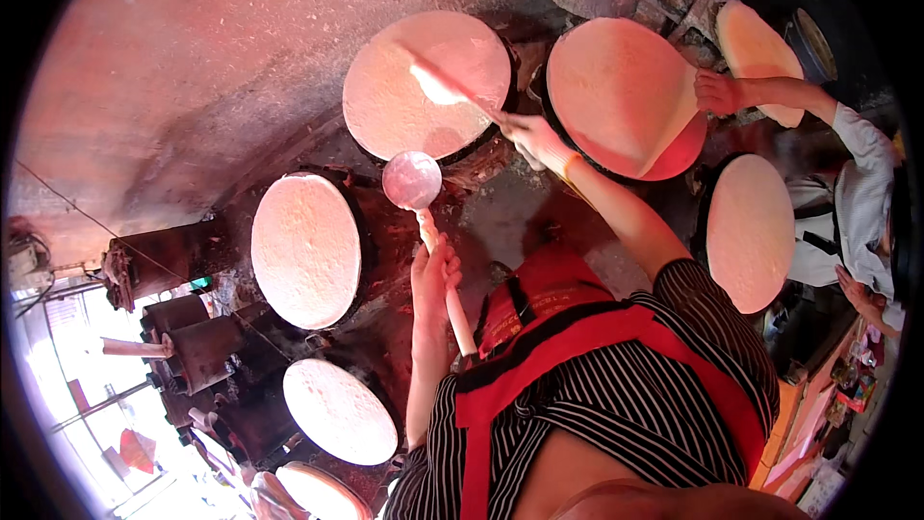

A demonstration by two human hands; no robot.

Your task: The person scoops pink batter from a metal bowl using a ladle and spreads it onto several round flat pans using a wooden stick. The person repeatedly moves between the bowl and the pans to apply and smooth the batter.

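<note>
My left hand (pixel 435 271) is closed around the handle of a metal ladle (pixel 412 180), whose round bowl is just below the rim of the upper middle griddle. My right hand (pixel 538 139) grips a thin wooden stick (pixel 462 87) that reaches over that griddle. Under the stick, a bright white patch of batter (pixel 435 87) lies on the pale round flatbread (pixel 382 97) covering the griddle. Right of it, a co-worker's hand (pixel 716 92) holds the edge of a thin flatbread (pixel 621 87) partly lifted and folded on a second griddle.
More round griddles with pale flatbreads stand at left (pixel 305 253), lower left (pixel 341 412) and right (pixel 751 235). A folded flatbread (pixel 758 58) lies at the upper right. The co-worker in white (pixel 863 195) stands at right. Dark cylinders (pixel 206 354) stick out near the bright window.
</note>
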